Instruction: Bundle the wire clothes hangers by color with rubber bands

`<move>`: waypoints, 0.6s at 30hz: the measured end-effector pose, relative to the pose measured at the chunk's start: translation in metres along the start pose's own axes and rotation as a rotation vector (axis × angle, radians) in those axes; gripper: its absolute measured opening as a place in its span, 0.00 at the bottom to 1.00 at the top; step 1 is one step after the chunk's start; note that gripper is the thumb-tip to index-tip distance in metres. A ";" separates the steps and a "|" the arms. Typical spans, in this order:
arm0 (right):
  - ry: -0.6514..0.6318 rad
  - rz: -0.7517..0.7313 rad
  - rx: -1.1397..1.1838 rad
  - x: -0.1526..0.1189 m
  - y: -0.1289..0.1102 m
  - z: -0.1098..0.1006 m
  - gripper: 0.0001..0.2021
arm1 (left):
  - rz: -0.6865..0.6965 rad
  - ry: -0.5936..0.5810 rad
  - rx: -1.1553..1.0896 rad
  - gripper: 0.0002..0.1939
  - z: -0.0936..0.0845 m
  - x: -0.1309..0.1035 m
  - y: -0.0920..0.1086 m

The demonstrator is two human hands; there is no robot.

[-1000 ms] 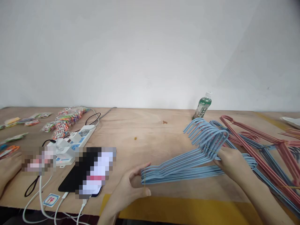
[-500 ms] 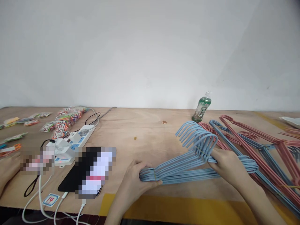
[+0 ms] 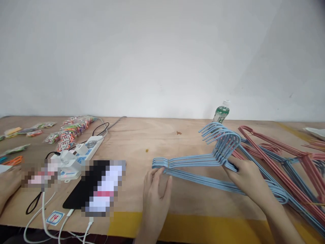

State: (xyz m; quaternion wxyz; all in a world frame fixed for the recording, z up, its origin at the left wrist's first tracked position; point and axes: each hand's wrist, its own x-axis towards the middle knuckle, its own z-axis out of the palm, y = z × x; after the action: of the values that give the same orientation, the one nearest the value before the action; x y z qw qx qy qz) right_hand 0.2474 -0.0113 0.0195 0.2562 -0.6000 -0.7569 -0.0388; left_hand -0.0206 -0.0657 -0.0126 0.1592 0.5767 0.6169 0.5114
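A bundle of several light blue hangers (image 3: pixel 193 160) is lifted over the wooden table, its hooks fanned to the upper right. My right hand (image 3: pixel 245 178) grips it just below the hooks, fingers wrapped round the wires. My left hand (image 3: pixel 156 189) is under the bundle's left end; its fingertips are at the wires, with thumb and fingers apart. A thin band shows around the bundle near that left end.
Pink hangers (image 3: pixel 274 159) and more blue ones lie at the right. Behind the hooks stands a green-labelled bottle (image 3: pixel 221 113). At the left are a power strip (image 3: pixel 88 149), a phone (image 3: pixel 101 189), cables, colourful packets (image 3: pixel 76 128) and another person's hand (image 3: pixel 10 183).
The bundle's left end has risen and its hooks have moved up and right. My left hand has loosened from that end and turned upright below it.
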 end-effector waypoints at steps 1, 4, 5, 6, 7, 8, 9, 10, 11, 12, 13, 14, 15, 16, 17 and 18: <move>-0.001 0.010 0.026 0.001 -0.001 0.000 0.11 | -0.021 0.002 -0.023 0.12 0.004 0.001 0.001; -0.016 0.053 0.061 0.003 0.000 0.003 0.12 | -0.010 0.013 -0.107 0.09 0.007 0.002 0.005; -0.017 0.068 0.059 0.004 0.001 0.004 0.13 | 0.015 0.020 -0.139 0.08 0.005 0.002 0.006; -0.016 0.079 0.056 0.004 0.002 0.005 0.14 | 0.042 0.029 -0.171 0.08 0.003 0.001 0.008; -0.007 0.090 0.054 0.005 0.003 0.006 0.15 | 0.064 0.039 -0.202 0.08 0.001 0.000 0.010; 0.008 0.101 0.052 0.005 0.005 0.007 0.16 | 0.080 0.054 -0.228 0.08 0.000 -0.002 0.011; 0.026 0.112 0.054 0.005 0.006 0.008 0.16 | 0.091 0.076 -0.249 0.07 -0.002 -0.003 0.013; 0.037 0.121 0.062 0.005 0.007 0.010 0.16 | 0.100 0.104 -0.267 0.07 -0.003 -0.005 0.014; 0.036 0.131 0.076 0.005 0.008 0.011 0.16 | 0.108 0.135 -0.283 0.06 -0.003 -0.007 0.015; 0.032 0.145 0.091 0.005 0.009 0.013 0.17 | 0.118 0.164 -0.299 0.06 -0.003 -0.010 0.015; 0.021 0.163 0.110 0.005 0.009 0.015 0.17 | 0.128 0.190 -0.308 0.06 -0.002 -0.012 0.015; 0.007 0.181 0.130 0.004 0.009 0.016 0.17 | 0.136 0.212 -0.311 0.06 -0.002 -0.014 0.014; 0.002 0.201 0.149 0.004 0.008 0.018 0.17 | 0.142 0.233 -0.304 0.07 -0.001 -0.016 0.013; 0.008 0.222 0.167 0.003 0.006 0.019 0.17 | 0.145 0.252 -0.288 0.07 0.000 -0.017 0.011; 0.026 0.242 0.185 0.002 0.004 0.019 0.17 | 0.148 0.273 -0.267 0.07 0.001 -0.019 0.009; 0.051 0.257 0.205 0.000 0.001 0.018 0.18 | 0.148 0.299 -0.246 0.07 0.002 -0.020 0.007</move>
State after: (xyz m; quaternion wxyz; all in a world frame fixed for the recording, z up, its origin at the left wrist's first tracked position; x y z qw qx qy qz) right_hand 0.2422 -0.0041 0.0034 0.3378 -0.6615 -0.6672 0.0565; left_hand -0.0091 -0.0836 -0.0158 0.0970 0.5142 0.5225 0.6732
